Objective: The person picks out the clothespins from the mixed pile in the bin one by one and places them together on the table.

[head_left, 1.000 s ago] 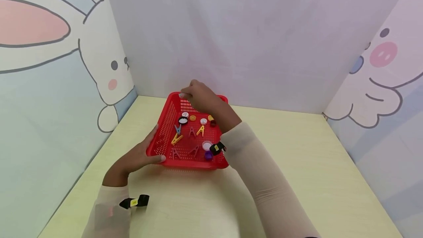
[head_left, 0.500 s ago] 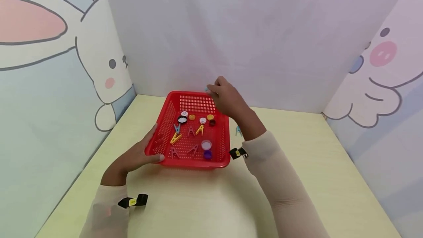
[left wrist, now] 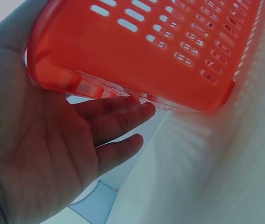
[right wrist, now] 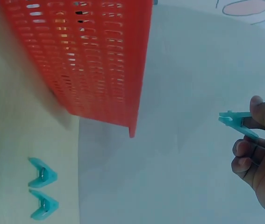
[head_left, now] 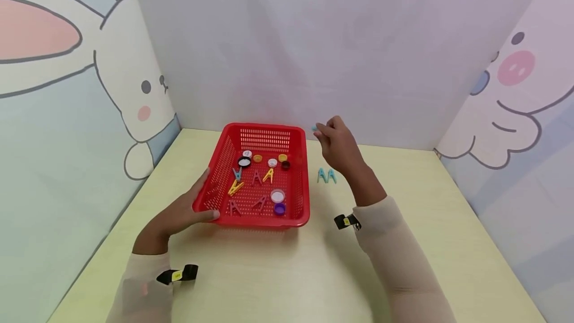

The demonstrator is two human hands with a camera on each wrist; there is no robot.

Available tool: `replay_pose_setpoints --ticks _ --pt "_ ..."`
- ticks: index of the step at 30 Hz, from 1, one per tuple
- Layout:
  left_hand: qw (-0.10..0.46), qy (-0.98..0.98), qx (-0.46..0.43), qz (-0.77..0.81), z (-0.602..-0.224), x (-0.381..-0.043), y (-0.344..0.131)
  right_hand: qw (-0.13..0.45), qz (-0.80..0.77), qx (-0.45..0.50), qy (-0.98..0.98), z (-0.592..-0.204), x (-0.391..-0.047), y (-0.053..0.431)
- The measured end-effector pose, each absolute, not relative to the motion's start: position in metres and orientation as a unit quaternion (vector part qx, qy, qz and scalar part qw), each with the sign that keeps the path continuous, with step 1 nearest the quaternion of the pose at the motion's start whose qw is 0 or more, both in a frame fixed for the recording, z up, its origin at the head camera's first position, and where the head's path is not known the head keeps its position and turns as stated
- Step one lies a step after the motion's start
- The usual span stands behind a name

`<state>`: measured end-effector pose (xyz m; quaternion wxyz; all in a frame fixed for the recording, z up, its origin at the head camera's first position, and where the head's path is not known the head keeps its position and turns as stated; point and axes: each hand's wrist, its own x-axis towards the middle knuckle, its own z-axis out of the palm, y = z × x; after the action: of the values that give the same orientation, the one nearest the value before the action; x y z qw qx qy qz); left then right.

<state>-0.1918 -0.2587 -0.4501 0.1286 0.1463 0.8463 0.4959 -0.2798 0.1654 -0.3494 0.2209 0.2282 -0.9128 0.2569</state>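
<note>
"how are the hands set?"

"well apart. the left hand (head_left: 185, 212) holds the red basket (head_left: 260, 222) by its near left corner, thumb over the rim, fingers stretched along the outer left wall. the right hand (head_left: 339, 146) is raised right of the basket, before the far wall (head_left: 381, 83), pinching a teal clip (right wrist: 231, 121) between thumb and finger."

"and the counts?"

"two loose teal clips (head_left: 321, 171) lie side by side on the table (head_left: 251, 273), right of the basket. inside it i make six: three red clips (head_left: 256, 173), two yellow clips (head_left: 235, 187) and one bluish clip (head_left: 238, 175). then eight round caps (head_left: 279, 209), five toward the far side in mixed colours, the brown one by them, a pale one and a purple one near right."

"any writing?"

"each sleeve has a black strap (head_left: 190, 271) with a yellow label (head_left: 177, 275), too small to read."
</note>
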Motion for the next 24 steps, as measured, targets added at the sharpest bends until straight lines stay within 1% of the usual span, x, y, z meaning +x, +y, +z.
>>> replay_pose_setpoints --ticks 6,14,24 --pt "0.128 0.844 0.145 0.5 -0.451 -0.191 -0.259 0.228 0.264 0.212 -0.913 -0.365 -0.278 0.182" --pt "0.137 0.841 0.143 0.504 -0.449 -0.194 -0.256 0.214 0.278 0.15 -0.924 -0.383 -0.272 0.211" --pt "0.137 0.845 0.137 0.499 -0.449 -0.195 -0.26 0.135 0.274 0.076 -0.949 -0.417 -0.275 0.235"
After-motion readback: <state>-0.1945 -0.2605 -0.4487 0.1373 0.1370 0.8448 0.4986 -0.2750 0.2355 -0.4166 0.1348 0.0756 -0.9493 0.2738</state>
